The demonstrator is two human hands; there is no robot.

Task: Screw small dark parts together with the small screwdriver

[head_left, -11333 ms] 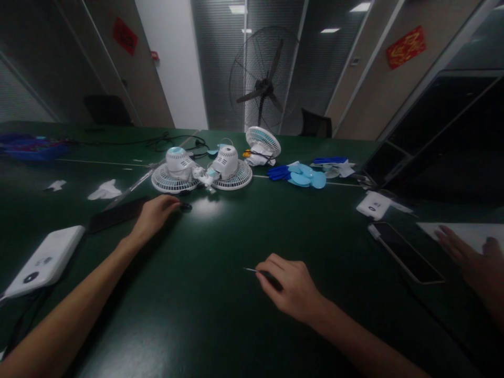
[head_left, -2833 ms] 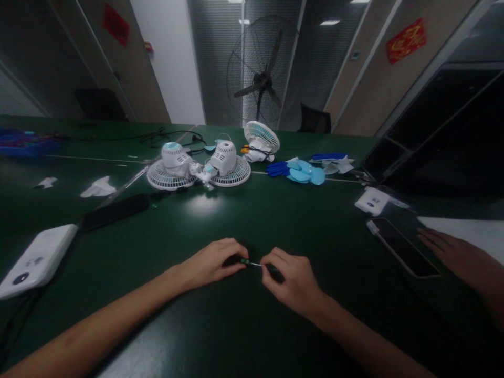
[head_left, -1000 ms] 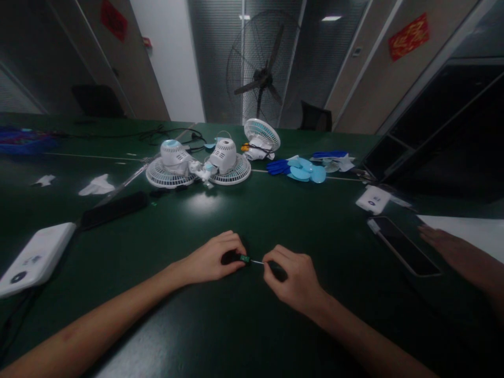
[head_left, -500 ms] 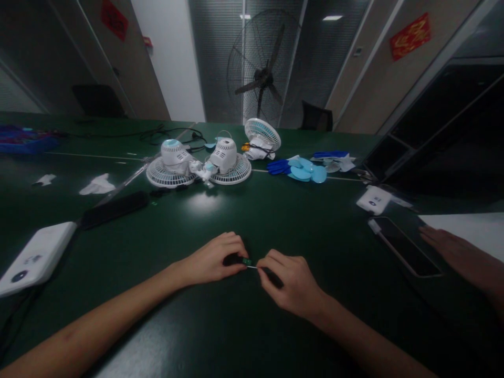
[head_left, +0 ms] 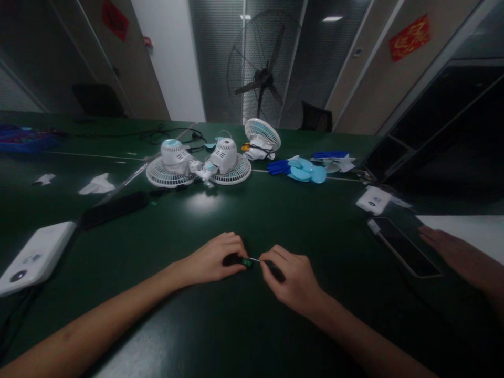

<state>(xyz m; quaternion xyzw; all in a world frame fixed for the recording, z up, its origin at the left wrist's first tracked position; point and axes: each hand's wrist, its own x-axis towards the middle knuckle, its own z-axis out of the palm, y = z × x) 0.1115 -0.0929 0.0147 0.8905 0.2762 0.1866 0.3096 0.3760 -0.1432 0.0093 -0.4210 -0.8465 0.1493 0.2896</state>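
My left hand [head_left: 220, 260] rests on the green table [head_left: 189, 325], its fingers closed on a small green circuit board [head_left: 247, 262]. A dark patch shows inside that grip; whether it is part of the piece or shadow, I cannot tell. Opposite, my right hand [head_left: 293, 278] pinches a screwdriver with a dark handle [head_left: 274, 270]. Its thin metal shaft [head_left: 254, 259] points left, with the tip at the board's upper edge. Whether tip and board touch is too small to make out.
Several white fans [head_left: 226, 160] lie behind my hands, with blue gloves [head_left: 279, 167] and light-blue discs [head_left: 307, 170] beside them. A white box-shaped device [head_left: 39, 254] stands left. At right are a phone [head_left: 405, 247], a white device [head_left: 374, 200] and another person's hand [head_left: 452, 247].
The screwdriver's shaft has shifted from the board's near side to its far upper edge, as my right hand moved slightly. My left hand stays in place.
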